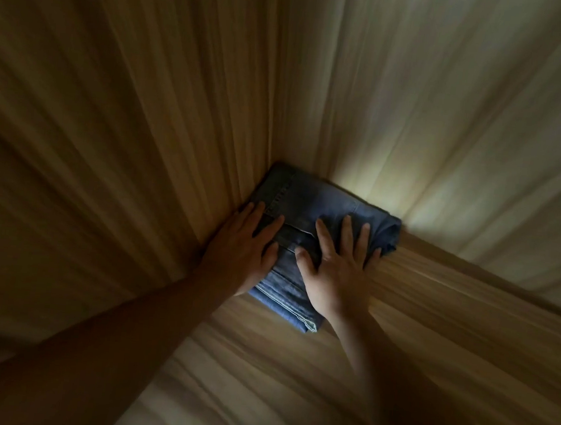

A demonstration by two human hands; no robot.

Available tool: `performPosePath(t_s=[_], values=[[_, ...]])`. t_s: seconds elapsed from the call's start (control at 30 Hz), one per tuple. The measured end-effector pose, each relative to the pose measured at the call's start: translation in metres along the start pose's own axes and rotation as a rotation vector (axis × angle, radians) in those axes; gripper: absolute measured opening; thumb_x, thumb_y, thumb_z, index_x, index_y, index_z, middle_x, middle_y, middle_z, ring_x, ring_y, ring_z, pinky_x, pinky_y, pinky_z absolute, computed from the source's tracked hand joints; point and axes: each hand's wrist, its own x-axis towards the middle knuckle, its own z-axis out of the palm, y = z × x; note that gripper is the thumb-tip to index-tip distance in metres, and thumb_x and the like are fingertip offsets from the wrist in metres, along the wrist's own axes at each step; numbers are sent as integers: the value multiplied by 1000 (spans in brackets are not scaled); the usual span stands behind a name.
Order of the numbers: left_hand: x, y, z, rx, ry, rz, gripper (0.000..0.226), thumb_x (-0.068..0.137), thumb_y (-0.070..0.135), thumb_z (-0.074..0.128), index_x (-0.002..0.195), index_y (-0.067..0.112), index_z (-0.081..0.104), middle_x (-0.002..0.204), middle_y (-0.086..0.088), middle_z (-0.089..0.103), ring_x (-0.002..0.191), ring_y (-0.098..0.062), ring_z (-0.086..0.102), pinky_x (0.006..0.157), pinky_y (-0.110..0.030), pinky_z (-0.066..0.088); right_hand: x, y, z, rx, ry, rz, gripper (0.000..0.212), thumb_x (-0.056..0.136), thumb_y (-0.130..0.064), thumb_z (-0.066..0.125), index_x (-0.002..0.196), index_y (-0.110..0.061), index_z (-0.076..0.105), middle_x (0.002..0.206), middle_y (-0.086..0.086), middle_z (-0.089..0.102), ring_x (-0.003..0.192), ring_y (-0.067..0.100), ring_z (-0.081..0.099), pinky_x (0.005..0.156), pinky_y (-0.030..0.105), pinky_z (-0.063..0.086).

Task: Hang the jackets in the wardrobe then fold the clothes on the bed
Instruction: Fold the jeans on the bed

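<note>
Inside the dim wardrobe, centre of frame: I had the folded jeans [311,198] tucked into the corner where the wooden side panel [109,127] at left met the paler back panel [453,109], lying on the shelf [431,336]. Both hands lay flat on top, fingers spread and straight, gripping nothing: the left hand [246,246] against the side panel, the right hand [338,272] over the right half.

The main risk, as I judged it, was the layers creeping. Lifting the palms unevenly, or dragging them back toward the lower frame, could pull the top fold along and splay the pale hem edges at lower centre.

The bundle was nearly square. Its longer run seemed to go from lower centre up to the corner, hems facing the camera and a rounded fold at the right.
</note>
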Motion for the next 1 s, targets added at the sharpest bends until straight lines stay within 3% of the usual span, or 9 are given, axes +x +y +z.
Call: performPosePath(t_s=[0.13,0.23,0.43,0.57,0.77,0.9,1.0], values=[[-2,-2,-4,43,-71,42,62,106,49,11,162,24,14,170,-13,5,156,-33,2,126,-46,8,3,-2,-10,1,-135,14,77,89,-79,21,158,-46,15,172,3,-4,155,31,-20,120,63,-10],[-22,-3,-9,-130,-74,-54,64,107,49,30,162,21,16,169,-14,6,156,-32,4,127,-43,8,-4,-6,-27,-6,-247,19,72,96,-75,22,160,-43,10,171,4,-8,155,34,-19,123,61,-5],[-119,0,-17,-409,-84,-204,79,99,34,61,161,17,16,166,-21,15,152,-36,20,120,-40,24,-98,-11,-63,72,-281,-40,71,102,-58,45,161,-24,25,168,14,17,151,36,25,120,45,30],[-172,6,-32,-597,-135,-260,61,98,20,65,151,3,40,154,-22,41,145,-35,36,119,-40,27,-161,-15,-98,74,-314,19,74,99,-52,54,160,-25,22,147,12,51,132,32,52,103,45,47],[-272,1,-62,-505,-174,-175,50,98,38,61,145,23,53,143,-5,58,128,-22,55,106,-25,37,-264,-38,-140,-36,-407,42,59,98,-56,53,148,-26,44,141,7,57,126,29,57,100,39,48],[-360,-16,-86,-527,-222,-149,37,96,34,60,132,24,62,131,-5,65,118,-24,63,100,-30,47,-333,-77,-158,-10,-463,8,57,99,-54,54,146,-23,49,146,6,56,129,26,54,104,36,45],[-434,-50,-101,-482,-252,-158,44,95,42,59,136,26,59,128,-3,65,113,-22,64,97,-34,50,-379,-122,-165,-47,-463,-38,51,99,-56,53,137,-23,56,136,4,62,120,25,59,98,37,48]])
